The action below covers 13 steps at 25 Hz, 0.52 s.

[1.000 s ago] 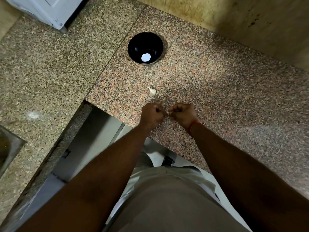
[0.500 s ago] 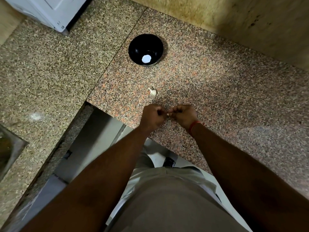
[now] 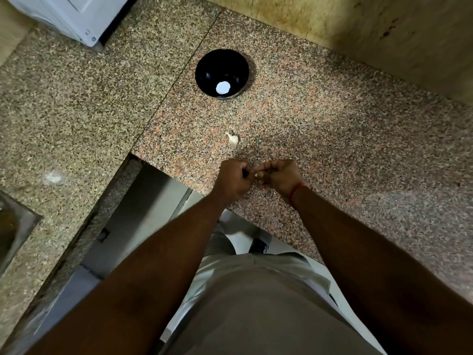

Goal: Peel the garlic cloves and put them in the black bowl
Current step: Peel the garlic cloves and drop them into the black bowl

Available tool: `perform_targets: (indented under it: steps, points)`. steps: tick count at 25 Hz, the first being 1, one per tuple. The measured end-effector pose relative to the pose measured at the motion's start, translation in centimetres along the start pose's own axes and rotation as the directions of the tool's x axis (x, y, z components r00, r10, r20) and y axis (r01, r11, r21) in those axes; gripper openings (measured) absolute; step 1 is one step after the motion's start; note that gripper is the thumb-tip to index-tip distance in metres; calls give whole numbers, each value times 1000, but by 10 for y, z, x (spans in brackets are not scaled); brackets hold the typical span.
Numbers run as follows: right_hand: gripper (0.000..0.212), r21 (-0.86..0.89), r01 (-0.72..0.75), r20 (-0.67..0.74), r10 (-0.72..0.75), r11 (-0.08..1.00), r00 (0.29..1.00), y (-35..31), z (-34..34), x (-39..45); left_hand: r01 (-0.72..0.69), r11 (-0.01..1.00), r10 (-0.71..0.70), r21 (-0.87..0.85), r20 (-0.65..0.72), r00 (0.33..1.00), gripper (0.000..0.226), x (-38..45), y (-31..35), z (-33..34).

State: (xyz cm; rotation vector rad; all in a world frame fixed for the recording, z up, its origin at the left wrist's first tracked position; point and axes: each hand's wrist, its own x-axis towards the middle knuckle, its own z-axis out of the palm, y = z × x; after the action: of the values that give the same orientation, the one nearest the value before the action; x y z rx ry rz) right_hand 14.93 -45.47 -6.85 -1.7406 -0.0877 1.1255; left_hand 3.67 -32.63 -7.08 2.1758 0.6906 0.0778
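My left hand [image 3: 234, 179] and my right hand [image 3: 279, 178] meet over the near edge of the granite counter [image 3: 332, 139]. Both have their fingers curled and pinch one small pale garlic clove [image 3: 256, 174] between them; only a sliver of it shows. A second unpeeled garlic clove [image 3: 233, 139] lies on the counter just beyond my hands. Farther back stands the black bowl [image 3: 222, 73], with a white round patch at its bottom that may be a reflection.
A white appliance [image 3: 74, 16] sits at the back left. A steel sink corner [image 3: 12, 226] shows at the far left. A tiled wall [image 3: 384, 29] borders the counter at the back right. The counter's cut-out edge lies below my hands.
My hands have stayed together on the clove, with only small finger movements. The view has shifted slightly.
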Motion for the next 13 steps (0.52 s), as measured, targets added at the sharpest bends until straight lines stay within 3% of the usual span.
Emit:
perform_targets:
  steps: [8, 13]
  points:
    - [9, 24, -11, 5, 11, 1000, 1000, 0, 0, 0, -40, 999, 40, 3, -13, 999, 20, -2, 0, 1]
    - [12, 48, -19, 27, 18, 999, 999, 1, 1, -1, 4, 999, -5, -41, -14, 1000, 29, -6, 5, -1]
